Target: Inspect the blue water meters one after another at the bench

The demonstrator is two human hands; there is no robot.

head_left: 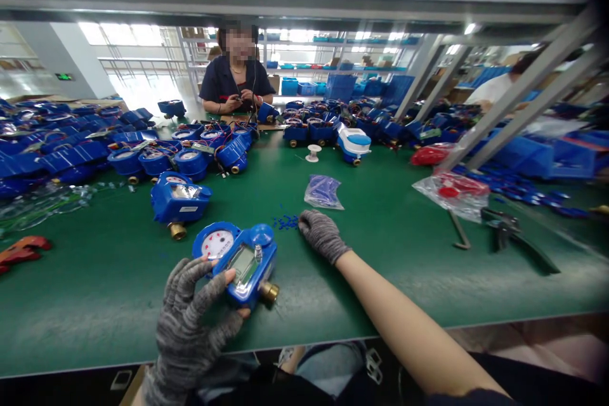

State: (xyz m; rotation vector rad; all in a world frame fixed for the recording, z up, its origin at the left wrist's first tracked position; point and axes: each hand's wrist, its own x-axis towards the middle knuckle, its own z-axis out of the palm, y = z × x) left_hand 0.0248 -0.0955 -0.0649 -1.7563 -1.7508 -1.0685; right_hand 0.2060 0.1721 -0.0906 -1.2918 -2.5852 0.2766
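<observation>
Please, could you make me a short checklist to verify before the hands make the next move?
1. Left hand touching the near meter: ok.
2. Display of this meter facing up: ok.
3. Brass fitting clear of both hands: ok.
4. Right hand beside the blue bits: ok.
5. Bit held in the right hand: cannot tell, the curled hand would hide it.
6. Blue bits in a container: not ok, they lie loose on the table.

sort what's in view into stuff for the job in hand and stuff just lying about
Likely in use:
blue meter, touched by the left hand
small blue pieces, beside the right hand

Seemingly just lying about:
white spool
bent metal rod
</observation>
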